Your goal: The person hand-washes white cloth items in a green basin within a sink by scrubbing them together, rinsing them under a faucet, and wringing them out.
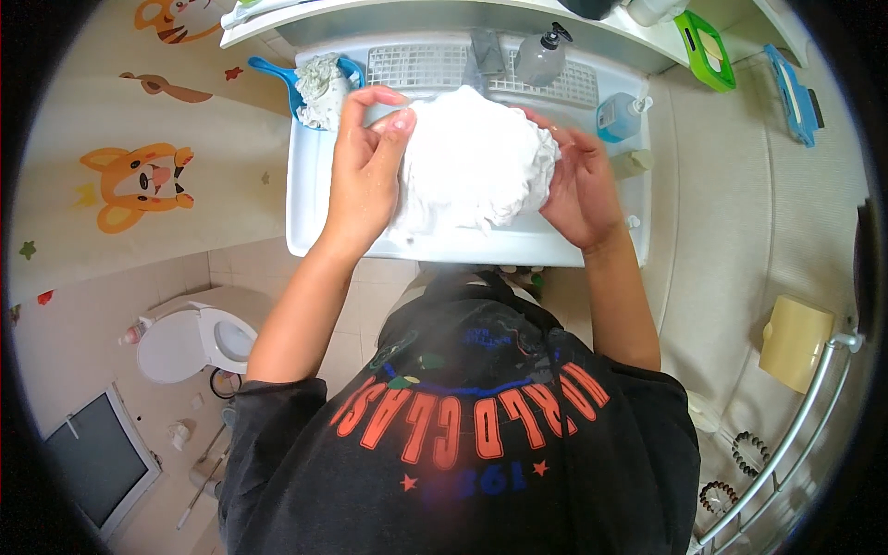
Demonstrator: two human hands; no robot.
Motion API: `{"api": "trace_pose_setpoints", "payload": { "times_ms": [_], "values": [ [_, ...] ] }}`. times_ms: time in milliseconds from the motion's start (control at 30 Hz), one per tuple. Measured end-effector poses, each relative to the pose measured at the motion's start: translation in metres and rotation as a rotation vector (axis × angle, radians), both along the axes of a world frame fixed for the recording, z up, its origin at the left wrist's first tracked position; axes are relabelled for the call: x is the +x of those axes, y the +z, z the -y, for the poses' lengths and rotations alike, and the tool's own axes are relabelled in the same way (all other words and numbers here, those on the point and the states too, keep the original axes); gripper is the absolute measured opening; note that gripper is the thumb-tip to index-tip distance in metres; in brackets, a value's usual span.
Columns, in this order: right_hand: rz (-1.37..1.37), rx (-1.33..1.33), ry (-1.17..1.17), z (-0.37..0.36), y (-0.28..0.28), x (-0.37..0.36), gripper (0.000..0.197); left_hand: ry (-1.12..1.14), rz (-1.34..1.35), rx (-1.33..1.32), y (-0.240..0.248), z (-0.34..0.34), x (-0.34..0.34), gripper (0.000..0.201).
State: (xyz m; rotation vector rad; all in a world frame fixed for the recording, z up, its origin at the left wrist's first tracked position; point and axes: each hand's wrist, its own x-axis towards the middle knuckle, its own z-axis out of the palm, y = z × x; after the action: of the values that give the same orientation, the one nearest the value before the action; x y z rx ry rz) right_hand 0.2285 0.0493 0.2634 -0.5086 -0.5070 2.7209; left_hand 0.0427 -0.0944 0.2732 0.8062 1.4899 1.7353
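Note:
A bunched white cloth (476, 157), wet-looking and overexposed, hangs between my two hands above the white sink (305, 217). My left hand (368, 166) grips it at its left edge, thumb and index finger curled close together near the top. On the opposite side, the curled fingers of my right hand (585, 185) hold its right edge, with some fingertips hidden behind the folds. Beyond my left hand, a blue dipper (294, 91) holds a crumpled pale cloth (322, 91). The faucet (485, 57) stands behind the white cloth, partly covered by it.
A grey pump bottle (540, 59) stands by the faucet. Along the right rim are a blue pump bottle (618, 118) and a pale green block (633, 164). A shelf (370, 13) overhangs the back. A patterned curtain (55, 166) hangs left, above a toilet (171, 347).

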Motion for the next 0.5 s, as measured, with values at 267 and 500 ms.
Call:
{"api": "trace_pose_setpoints", "payload": {
  "times_ms": [267,500],
  "values": [
    [0.280,0.643,-0.017,0.034,0.015,-0.018,0.041,0.099,-0.433,0.069,-0.024,0.004,0.023,0.032],
    [0.462,1.250,-0.104,0.002,0.017,0.002,0.031,0.280,-0.123,-0.120,-0.020,0.016,-0.005,0.031]
  ]
}}
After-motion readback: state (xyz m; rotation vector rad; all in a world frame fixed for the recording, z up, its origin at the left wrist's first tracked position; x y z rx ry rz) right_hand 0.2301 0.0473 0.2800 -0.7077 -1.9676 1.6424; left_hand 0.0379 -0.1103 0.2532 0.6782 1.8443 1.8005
